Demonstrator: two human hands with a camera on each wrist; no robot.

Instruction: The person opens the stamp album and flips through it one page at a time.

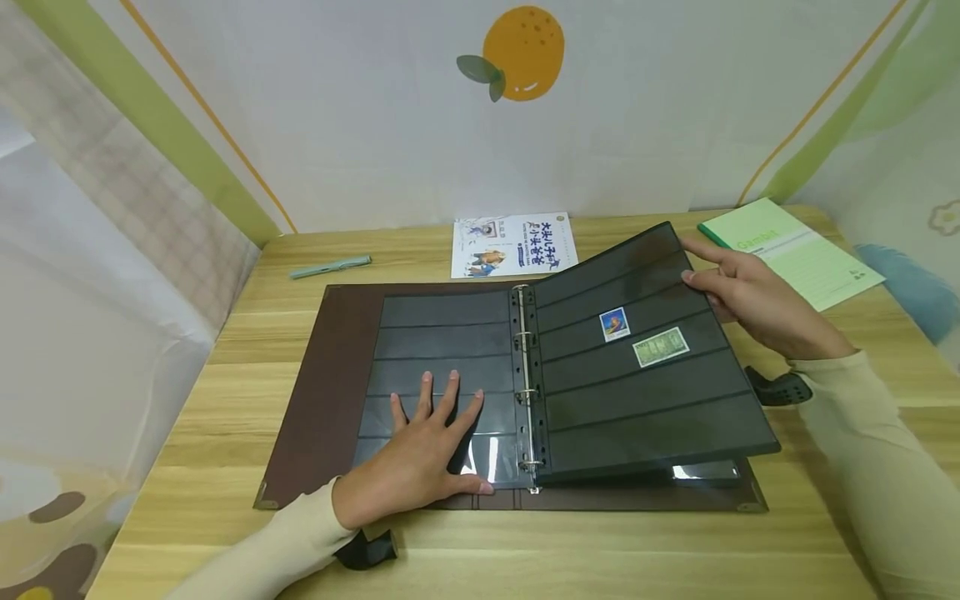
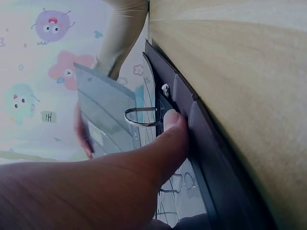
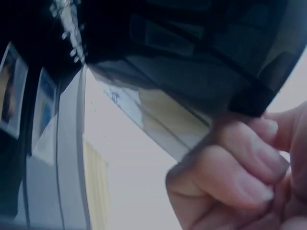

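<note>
An open brown ring binder [image 1: 322, 392] lies on the wooden table [image 1: 225, 350], filled with dark stamp pages. My left hand [image 1: 435, 433] rests flat, fingers spread, on the left page [image 1: 442, 342]; its thumb [image 2: 168, 139] lies close to the metal rings [image 2: 141, 116]. My right hand [image 1: 738, 292] holds the outer edge of the right page [image 1: 645, 392], which is lifted and tilted. On that page sit a blue-and-orange stamp [image 1: 614, 324] and a green stamp [image 1: 661, 347]. The right wrist view shows fingers [image 3: 230, 177] curled at the edge of the page [image 3: 192, 62].
Behind the binder lie a pale green pen [image 1: 330, 267], a printed booklet [image 1: 513, 244] and a green notebook [image 1: 795, 250] at the back right. White fabric walls with green stripes close in the table's back and sides.
</note>
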